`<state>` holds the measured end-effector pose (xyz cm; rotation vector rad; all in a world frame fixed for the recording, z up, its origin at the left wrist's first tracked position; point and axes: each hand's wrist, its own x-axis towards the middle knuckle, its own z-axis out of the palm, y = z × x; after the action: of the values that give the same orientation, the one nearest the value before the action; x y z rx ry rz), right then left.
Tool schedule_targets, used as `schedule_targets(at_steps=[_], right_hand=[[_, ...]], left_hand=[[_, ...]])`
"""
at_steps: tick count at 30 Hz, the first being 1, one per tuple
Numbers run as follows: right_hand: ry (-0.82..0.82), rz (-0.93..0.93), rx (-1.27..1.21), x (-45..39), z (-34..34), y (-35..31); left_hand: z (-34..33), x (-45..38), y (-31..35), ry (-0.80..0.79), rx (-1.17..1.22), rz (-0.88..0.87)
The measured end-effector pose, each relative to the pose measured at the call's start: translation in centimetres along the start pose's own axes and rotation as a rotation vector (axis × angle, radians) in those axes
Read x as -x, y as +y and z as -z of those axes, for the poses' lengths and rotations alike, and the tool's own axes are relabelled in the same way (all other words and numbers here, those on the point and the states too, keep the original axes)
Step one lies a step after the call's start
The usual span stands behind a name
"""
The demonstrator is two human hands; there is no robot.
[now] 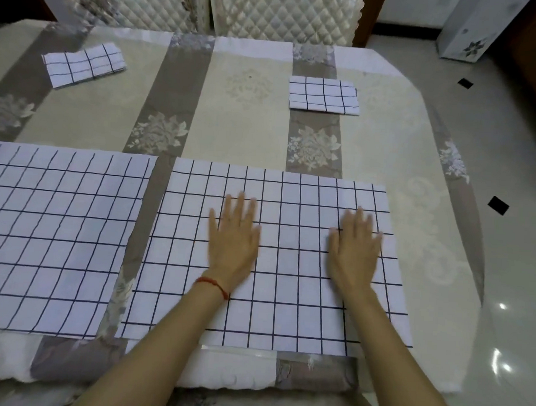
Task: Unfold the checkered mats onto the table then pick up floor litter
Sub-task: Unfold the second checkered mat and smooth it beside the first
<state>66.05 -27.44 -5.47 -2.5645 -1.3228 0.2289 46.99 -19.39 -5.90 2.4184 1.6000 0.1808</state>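
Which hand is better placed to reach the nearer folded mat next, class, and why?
Right, probably. The right hand lies flat on the unfolded mat, roughly below the folded mat at far right. The left hand lies farther left, so it would need a longer, diagonal reach.

White, dark-gridded mats; red wristband

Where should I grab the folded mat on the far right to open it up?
Pinch the folded mat at its right edge, coming from the right: the layers seem to show there, so fingers could probably slip under the top one. It lies flat on the table, with nothing near it.
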Motion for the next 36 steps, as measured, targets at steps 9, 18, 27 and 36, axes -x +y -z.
schedule_targets(at_steps=[9,18,27,36], right_hand=[[-0.105,0.077,-0.005,3.7,-0.9,0.9],[-0.097,-0.074,-0.107,4.9,4.2,3.6],[0.176,-0.267,-0.229,15.4,11.3,9.1],[0.341,-0.661,-0.41,32.5,14.3,21.5]], left_hand=[[-1.5,3.4,-1.6,-0.115,-0.035,-0.065],[1.8,3.1,-2.5,-0.161,0.089,-0.023],[5.3,6.6,10.3,-0.292,0.313,-0.49],[4.9,17.9,25.0,-0.465,0.409,-0.705]])
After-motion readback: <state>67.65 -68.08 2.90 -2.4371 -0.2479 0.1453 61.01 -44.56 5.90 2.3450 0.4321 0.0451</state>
